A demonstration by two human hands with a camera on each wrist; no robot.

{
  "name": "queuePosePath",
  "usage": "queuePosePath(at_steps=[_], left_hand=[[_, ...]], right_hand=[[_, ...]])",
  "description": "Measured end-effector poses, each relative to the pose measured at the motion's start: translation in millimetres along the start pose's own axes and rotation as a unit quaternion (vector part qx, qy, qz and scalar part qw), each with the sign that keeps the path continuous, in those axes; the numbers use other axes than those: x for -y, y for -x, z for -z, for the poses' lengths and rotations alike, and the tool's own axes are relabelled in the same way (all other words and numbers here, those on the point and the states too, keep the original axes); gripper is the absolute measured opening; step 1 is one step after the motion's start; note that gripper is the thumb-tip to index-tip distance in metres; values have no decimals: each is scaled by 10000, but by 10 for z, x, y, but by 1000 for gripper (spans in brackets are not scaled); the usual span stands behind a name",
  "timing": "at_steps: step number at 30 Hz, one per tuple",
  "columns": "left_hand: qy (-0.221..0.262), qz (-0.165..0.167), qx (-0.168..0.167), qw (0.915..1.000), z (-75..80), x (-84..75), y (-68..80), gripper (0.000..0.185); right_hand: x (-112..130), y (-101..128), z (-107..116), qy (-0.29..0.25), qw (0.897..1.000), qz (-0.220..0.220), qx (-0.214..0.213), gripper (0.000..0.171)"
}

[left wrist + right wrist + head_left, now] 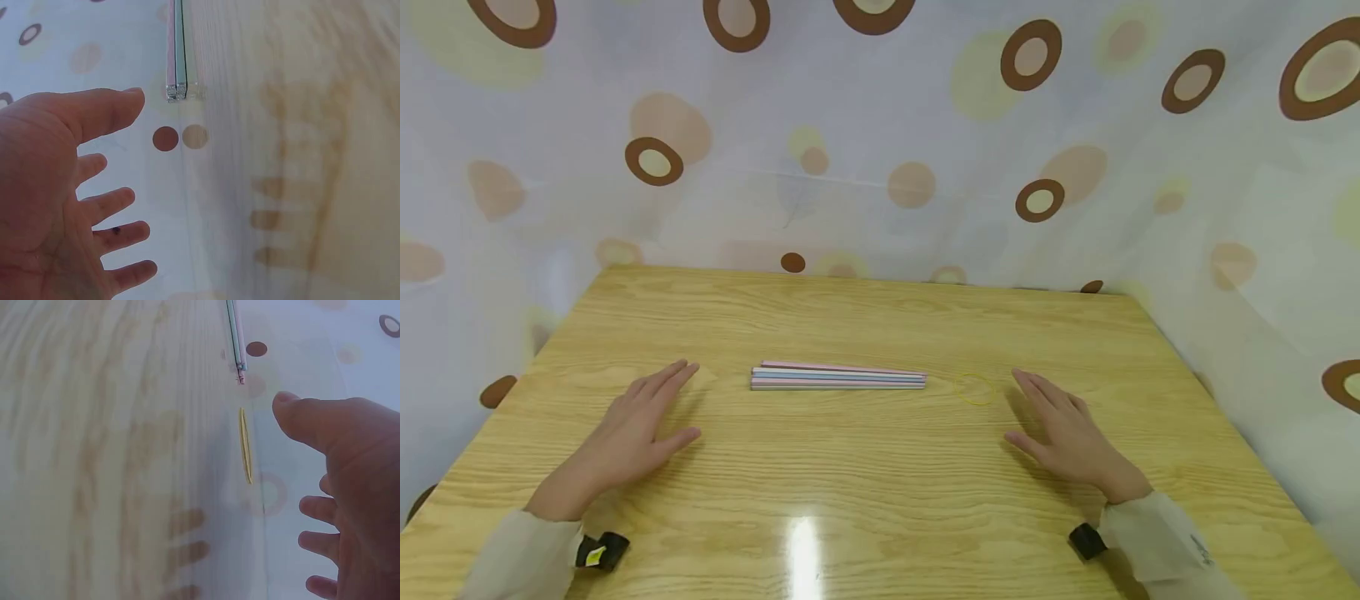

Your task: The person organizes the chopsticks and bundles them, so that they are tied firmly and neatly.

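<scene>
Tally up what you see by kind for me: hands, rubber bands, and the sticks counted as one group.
Hands: 2 (left hand, right hand)
Yellow rubber band: 1
Group of sticks: 1 (they lie too close together to count singly with certainty)
Total: 4

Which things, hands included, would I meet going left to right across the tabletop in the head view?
Left hand → thin pastel sticks lying side by side → thin yellow loop → right hand.
</scene>
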State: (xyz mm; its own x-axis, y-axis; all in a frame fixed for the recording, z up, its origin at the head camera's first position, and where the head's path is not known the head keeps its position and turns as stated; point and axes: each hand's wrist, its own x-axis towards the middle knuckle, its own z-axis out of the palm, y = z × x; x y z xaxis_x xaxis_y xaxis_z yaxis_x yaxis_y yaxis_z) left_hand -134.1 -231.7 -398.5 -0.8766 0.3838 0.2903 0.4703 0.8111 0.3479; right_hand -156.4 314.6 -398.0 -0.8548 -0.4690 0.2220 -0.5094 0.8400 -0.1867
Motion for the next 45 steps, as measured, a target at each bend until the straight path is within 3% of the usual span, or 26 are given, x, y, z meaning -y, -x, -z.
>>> queuePosePath(at_steps=[4, 11, 18, 26, 32, 37, 45], left_hand=[[5, -121, -159, 9998, -8, 2, -20, 76], [95, -95, -83, 9999, -36, -30, -62, 73], [155, -314, -234, 9991, -102, -76, -96, 71], [610, -153, 134, 9979, -145, -144, -129, 68], [555, -296, 39, 9980, -143, -196, -255, 68], [574, -336, 161, 9977, -158, -231, -313, 66], [586, -134, 333, 9976, -203, -280, -384, 71]], right_hand=[[-7, -30, -17, -37, 9999, 124, -70, 76], [17, -86, -13, -350, 9994, 65, 3, 75], [46, -117, -69, -490, 9987, 119, 44, 73], [85, -172, -138, -564, 9978, 352, 68, 73], [152, -312, -149, -678, 9968, 430, 33, 72], [208, -390, -182, -867, 9951, 464, 53, 69], [242, -471, -248, -1031, 9932, 548, 24, 63]])
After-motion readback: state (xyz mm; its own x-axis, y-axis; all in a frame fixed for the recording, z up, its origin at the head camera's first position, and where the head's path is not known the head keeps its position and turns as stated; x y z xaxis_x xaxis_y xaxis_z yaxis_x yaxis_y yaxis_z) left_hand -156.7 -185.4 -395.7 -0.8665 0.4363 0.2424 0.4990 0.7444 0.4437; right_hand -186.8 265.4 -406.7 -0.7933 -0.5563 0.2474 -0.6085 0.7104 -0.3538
